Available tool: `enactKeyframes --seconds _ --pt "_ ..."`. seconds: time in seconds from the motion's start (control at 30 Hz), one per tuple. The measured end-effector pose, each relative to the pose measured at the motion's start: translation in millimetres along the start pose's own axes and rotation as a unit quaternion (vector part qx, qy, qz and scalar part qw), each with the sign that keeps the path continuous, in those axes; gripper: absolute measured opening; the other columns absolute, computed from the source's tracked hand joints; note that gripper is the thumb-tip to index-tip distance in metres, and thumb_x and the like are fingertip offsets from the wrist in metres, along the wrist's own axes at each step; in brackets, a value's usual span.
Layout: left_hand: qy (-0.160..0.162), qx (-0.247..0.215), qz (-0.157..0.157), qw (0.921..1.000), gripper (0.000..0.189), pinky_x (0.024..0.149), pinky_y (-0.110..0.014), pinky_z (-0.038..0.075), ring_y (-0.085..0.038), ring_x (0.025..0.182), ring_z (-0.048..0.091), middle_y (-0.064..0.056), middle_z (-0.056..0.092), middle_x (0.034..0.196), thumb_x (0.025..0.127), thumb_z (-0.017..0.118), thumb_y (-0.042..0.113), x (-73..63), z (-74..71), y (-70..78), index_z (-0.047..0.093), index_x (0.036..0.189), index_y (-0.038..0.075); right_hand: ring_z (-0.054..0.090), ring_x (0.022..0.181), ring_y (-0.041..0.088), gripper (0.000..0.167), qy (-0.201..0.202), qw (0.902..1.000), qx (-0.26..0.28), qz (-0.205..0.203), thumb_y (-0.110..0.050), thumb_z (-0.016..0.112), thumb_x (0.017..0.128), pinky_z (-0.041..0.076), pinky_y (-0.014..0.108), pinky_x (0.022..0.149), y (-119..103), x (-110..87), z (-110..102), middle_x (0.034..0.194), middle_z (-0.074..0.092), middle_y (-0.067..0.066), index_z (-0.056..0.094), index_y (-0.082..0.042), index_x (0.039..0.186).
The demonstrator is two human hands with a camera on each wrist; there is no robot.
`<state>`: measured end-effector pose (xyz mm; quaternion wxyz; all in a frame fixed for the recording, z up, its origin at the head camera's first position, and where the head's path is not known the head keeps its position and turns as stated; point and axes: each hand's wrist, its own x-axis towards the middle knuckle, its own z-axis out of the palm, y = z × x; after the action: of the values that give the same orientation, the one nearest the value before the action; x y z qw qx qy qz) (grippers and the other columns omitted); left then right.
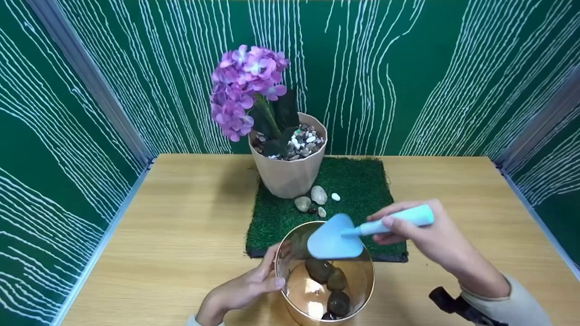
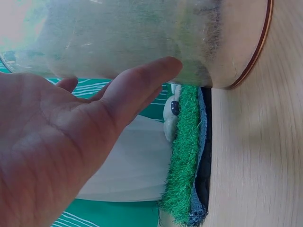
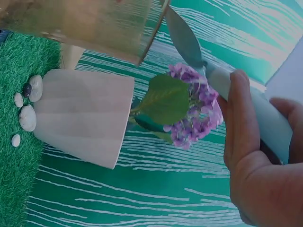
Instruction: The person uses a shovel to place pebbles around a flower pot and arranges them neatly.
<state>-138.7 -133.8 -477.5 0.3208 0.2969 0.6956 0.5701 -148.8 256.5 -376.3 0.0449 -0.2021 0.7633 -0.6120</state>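
An amber-tinted clear cylinder vase [image 1: 362, 281] with a thin gold rim stands upright on the table. Several dark, smooth stones [image 1: 336, 279] lie on its bottom. My left hand [image 1: 244, 287] holds the vase at its left side, thumb on the near wall and fingers round the far one; its palm [image 2: 52, 142] shows in the left wrist view. With my right hand [image 1: 421, 228] I grip the handle of a pale blue hand trowel [image 1: 334, 239]. The trowel's blade is over the far part of the vase mouth, bare of any load.
Behind the vase, a pale pink pot [image 1: 286, 176] with purple hydrangea flowers [image 1: 244, 86] and small pebbles stands on a green turf mat [image 1: 358, 181]. Several loose stones [image 1: 318, 195] lie at the pot's foot. Green panels with white lines [image 1: 362, 68] enclose the table.
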Motion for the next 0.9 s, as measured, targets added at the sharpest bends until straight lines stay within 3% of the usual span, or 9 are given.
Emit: enactKeyframes --seconds 0.17,0.33,0.43,0.6,0.73,0.9 --pt "-0.003 -0.004 0.001 1.0 0.096 0.138 -0.062 0.014 -0.052 0.175 0.002 -0.03 -0.001 0.188 0.118 0.05 0.054 -0.2 0.2 0.2 -0.007 0.177 0.003 0.086 0.094 0.011 0.019 -0.075 0.9953 -0.017 -0.06 0.01 0.065 0.108 0.07 0.034 0.079 5.0 2.4 13.9 0.115 0.087 -0.006 0.08 0.014 0.119" --pt "-0.002 0.004 0.007 1.0 0.095 0.138 -0.065 0.013 -0.053 0.175 0.002 -0.031 0.0 0.188 0.118 0.049 0.055 0.2 0.1 0.2 -0.005 0.177 0.004 0.077 0.097 0.005 0.016 -0.111 0.9858 -0.086 -0.092 0.005 0.075 0.105 0.068 0.028 0.081 4.0 4.6 26.2 0.109 0.087 0.012 0.085 0.003 0.116" --pt "-0.002 0.005 0.005 1.0 0.096 0.139 -0.068 0.012 -0.054 0.175 0.002 -0.031 -0.001 0.188 0.118 0.049 0.056 0.5 -0.3 0.5 -0.005 0.177 0.004 0.075 0.097 0.004 0.014 -0.131 0.9785 -0.124 -0.101 0.001 0.08 0.103 0.065 0.025 0.081 2.0 5.9 32.6 0.106 0.087 0.015 0.086 0.0 0.115" --pt "-0.003 0.002 0.004 1.0 0.095 0.139 -0.067 0.012 -0.053 0.175 0.002 -0.031 -0.002 0.188 0.118 0.048 0.055 1.4 -0.7 1.3 -0.005 0.177 0.004 0.075 0.096 0.003 0.011 -0.166 0.9715 -0.148 -0.082 -0.007 0.083 0.101 0.063 0.024 0.081 -2.4 8.0 42.1 0.106 0.088 0.012 0.087 -0.004 0.112" --pt "-0.005 0.005 0.012 0.9999 0.091 0.139 -0.067 0.011 -0.052 0.175 0.001 -0.03 -0.003 0.188 0.118 0.048 0.049 1.6 -0.4 1.6 -0.005 0.177 0.003 0.072 0.091 0.0 0.011 -0.198 0.9645 -0.162 -0.066 -0.007 0.084 0.1 0.063 0.023 0.077 -4.5 9.3 48.6 0.105 0.088 0.01 0.088 -0.006 0.109" --pt "-0.006 0.01 0.02 0.9997 0.088 0.139 -0.066 0.011 -0.051 0.175 0.0 -0.03 -0.002 0.188 0.119 0.047 0.045 0.9 -0.4 0.4 -0.005 0.177 0.002 0.073 0.093 0.001 0.012 -0.233 0.9538 -0.184 -0.048 -0.008 0.084 0.099 0.063 0.022 0.08 -4.0 12.1 55.2 0.106 0.089 0.006 0.088 -0.005 0.11"
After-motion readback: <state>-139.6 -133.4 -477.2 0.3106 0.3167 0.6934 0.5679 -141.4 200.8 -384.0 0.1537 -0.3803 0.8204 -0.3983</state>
